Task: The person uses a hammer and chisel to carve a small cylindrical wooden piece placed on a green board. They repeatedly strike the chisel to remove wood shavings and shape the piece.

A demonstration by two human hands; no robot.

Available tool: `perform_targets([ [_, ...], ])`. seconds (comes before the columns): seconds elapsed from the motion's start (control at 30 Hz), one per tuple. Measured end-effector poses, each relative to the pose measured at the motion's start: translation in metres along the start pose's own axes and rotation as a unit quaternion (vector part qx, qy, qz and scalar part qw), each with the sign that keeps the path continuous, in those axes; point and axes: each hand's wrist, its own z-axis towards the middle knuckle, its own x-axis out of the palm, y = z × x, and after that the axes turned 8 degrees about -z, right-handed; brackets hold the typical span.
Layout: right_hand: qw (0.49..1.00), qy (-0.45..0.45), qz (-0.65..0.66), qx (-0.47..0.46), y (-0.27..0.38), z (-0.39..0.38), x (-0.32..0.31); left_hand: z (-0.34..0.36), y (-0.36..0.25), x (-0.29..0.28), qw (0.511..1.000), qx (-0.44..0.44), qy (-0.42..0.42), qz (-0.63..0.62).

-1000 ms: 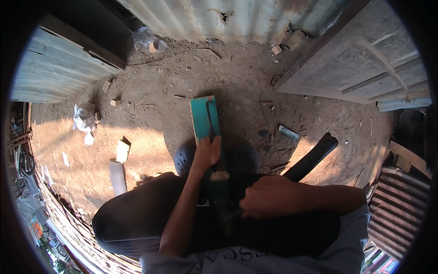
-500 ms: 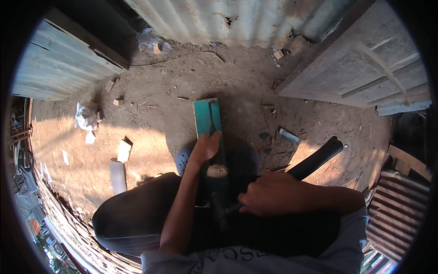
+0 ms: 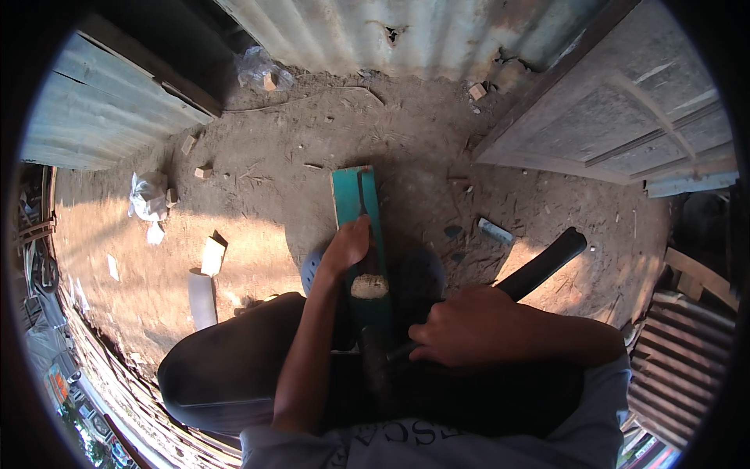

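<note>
A thin dark chisel (image 3: pixel 362 199) is gripped lengthwise along the green-painted board (image 3: pixel 348 195), its pale butt (image 3: pixel 369 287) battered; a dark hammer (image 3: pixel 375 359) is held just behind

We've got a brown dirt floor (image 3: pixel 426 133) with bright sun patches (image 3: pixel 254 238) left and right, a rust-stained pale corrugated metal wall (image 3: pixel 336 39) up top, bluish metal sheeting (image 3: pixel 117 109) upper left, dusty grey panelled door (image 3: pixel 594 117) upper right.
</note>
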Motion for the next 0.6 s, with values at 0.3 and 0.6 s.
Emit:
perform_targets([
  [0.3,1.000,0.011,0.010,-0.025,0.000,0.001,0.008,-0.007,-0.001,0.008,0.993,0.060,-0.021,0.101],
  [0.6,1.000,0.004,-0.006,0.000,-0.007,0.004,0.013,-0.010,-0.053,-0.006,0.965,-0.255,0.040,-0.050],
])
